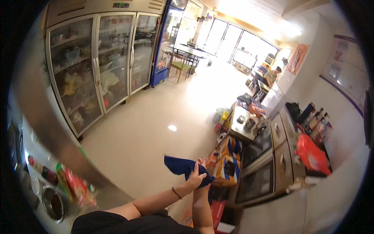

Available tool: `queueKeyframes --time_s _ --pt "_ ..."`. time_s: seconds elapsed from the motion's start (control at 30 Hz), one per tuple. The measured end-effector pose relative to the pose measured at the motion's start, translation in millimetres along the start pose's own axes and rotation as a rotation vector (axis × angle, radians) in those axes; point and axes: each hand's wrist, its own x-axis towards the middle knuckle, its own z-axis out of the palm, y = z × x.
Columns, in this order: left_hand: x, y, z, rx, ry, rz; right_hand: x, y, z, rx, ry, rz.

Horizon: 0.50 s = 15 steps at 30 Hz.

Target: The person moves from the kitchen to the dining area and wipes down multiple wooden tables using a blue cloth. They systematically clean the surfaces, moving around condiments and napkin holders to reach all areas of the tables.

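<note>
A dark blue cloth (180,165) is bunched between my hands, out in front of my body above the floor. Closed on it is my left hand (196,179), with a dark band at the wrist and the thumb lying over the fabric. My right hand (203,163) is behind and under the cloth; its fingertips show above the folds, and the cloth covers much of its palm. One loose end of the fabric sticks out to the left.
Left stands a glass-door fridge (113,58), beside a counter with a metal bowl (53,202) and packets (78,185). To the right are cardboard boxes (227,169), an oven-like steel cabinet (255,181), a red plastic bag (311,154) and bottles (317,121). People (270,76) sit farther off.
</note>
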Motion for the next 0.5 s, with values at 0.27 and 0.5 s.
queueKeyframes --time_s 0.27,0.5 --pt "255.9 39.5 -11.4 -0.035 -0.124 0.046 225.0 48.5 -18.3 0.134 -0.049 0.264" --pt "494.7 32.6 -41.2 -0.086 0.107 0.113 437.3 118.3 28.5 0.16 -0.083 0.343"
